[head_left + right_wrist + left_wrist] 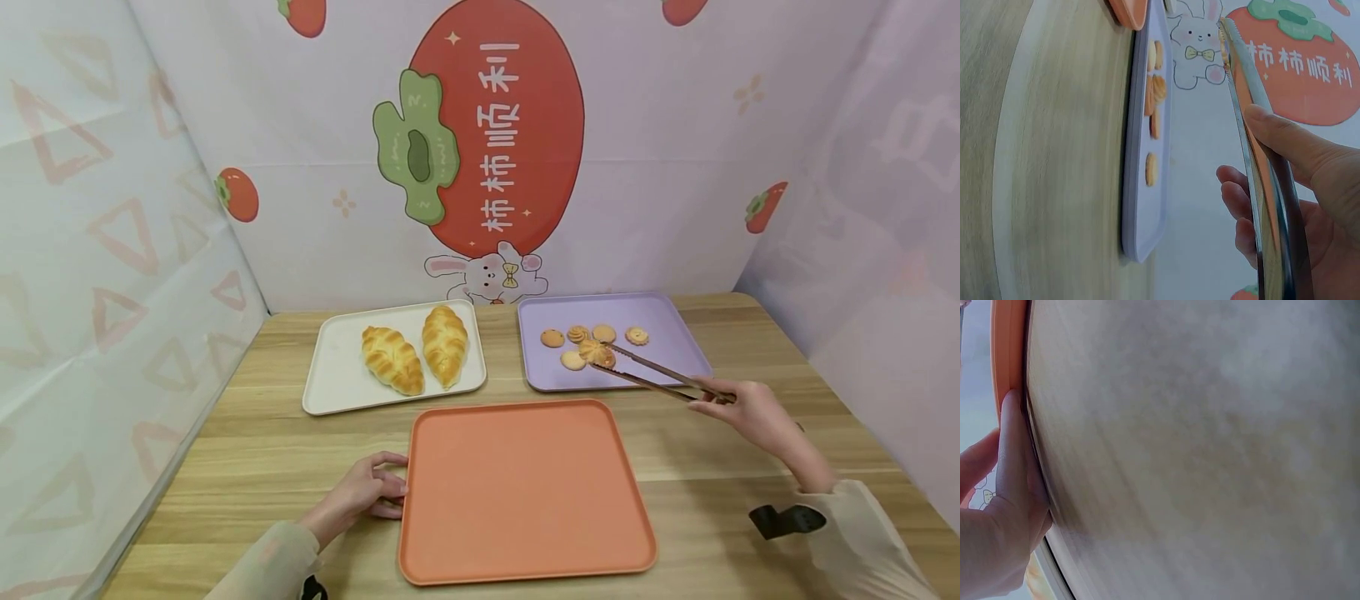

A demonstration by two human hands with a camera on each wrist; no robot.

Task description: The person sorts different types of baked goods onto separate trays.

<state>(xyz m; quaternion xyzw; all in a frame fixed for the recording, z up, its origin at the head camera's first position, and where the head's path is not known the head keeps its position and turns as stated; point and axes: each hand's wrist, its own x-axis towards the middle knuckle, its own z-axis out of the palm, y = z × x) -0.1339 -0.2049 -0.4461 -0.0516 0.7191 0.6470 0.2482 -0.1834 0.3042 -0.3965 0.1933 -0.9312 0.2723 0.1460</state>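
My right hand (750, 408) holds long metal tongs (1254, 112), thumb on one arm and fingers on the other. Between the tong tips is a ridged, flower-shaped cookie (591, 351), raised over the purple tray (645, 312). In the right wrist view that cookie shows only as a thin edge. Several other cookies (637, 335) lie on the purple tray. My left hand (367, 487) rests on the table with fingertips against the left rim of an orange tray (525, 492). Its index finger lies nearly straight along that rim in the left wrist view.
A cream tray (337, 379) with two golden bread loaves (393, 360) stands at the back left. The orange tray sits at the front, bare inside. Printed cloth walls (637, 167) close off the back and sides of the wooden table (277, 433).
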